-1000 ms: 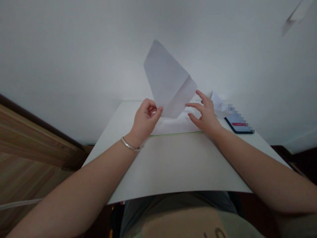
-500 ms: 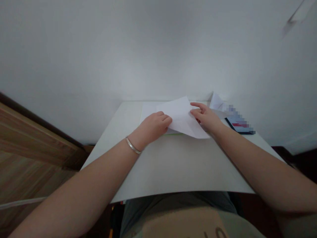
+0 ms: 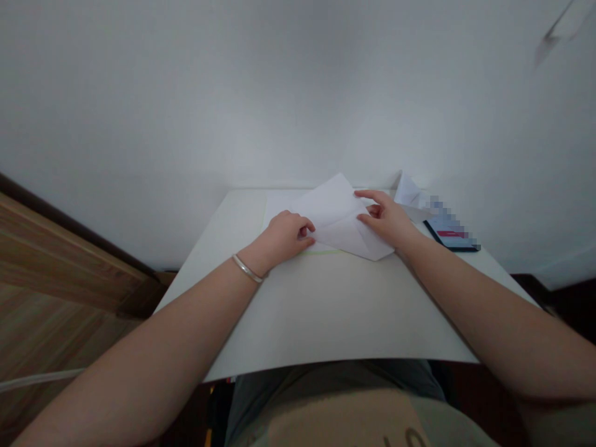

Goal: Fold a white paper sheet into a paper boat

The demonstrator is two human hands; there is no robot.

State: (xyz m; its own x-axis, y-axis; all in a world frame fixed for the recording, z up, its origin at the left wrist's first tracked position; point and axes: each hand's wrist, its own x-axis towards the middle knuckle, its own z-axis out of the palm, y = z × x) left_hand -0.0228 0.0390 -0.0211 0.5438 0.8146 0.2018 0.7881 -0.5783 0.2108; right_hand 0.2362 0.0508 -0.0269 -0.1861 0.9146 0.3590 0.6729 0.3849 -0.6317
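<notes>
A partly folded white sheet of paper (image 3: 338, 214) lies on the white table (image 3: 326, 304), over a stack of flat paper with a green edge (image 3: 278, 205). My left hand (image 3: 284, 236), a silver bracelet on its wrist, pinches the sheet's left edge with curled fingers. On the sheet's right side my right hand (image 3: 386, 220) holds the paper, fingers bent and pressed onto the fold.
A dark phone (image 3: 449, 236) lies at the table's right, beside a small folded white paper piece (image 3: 410, 191). A white wall rises just behind the table. A wooden panel (image 3: 56, 267) stands to the left. My lap shows below the near table edge.
The sheet, held up in the air a second ago, has come down flat onto the table. Both hands lowered with it and now press on its two sides.
</notes>
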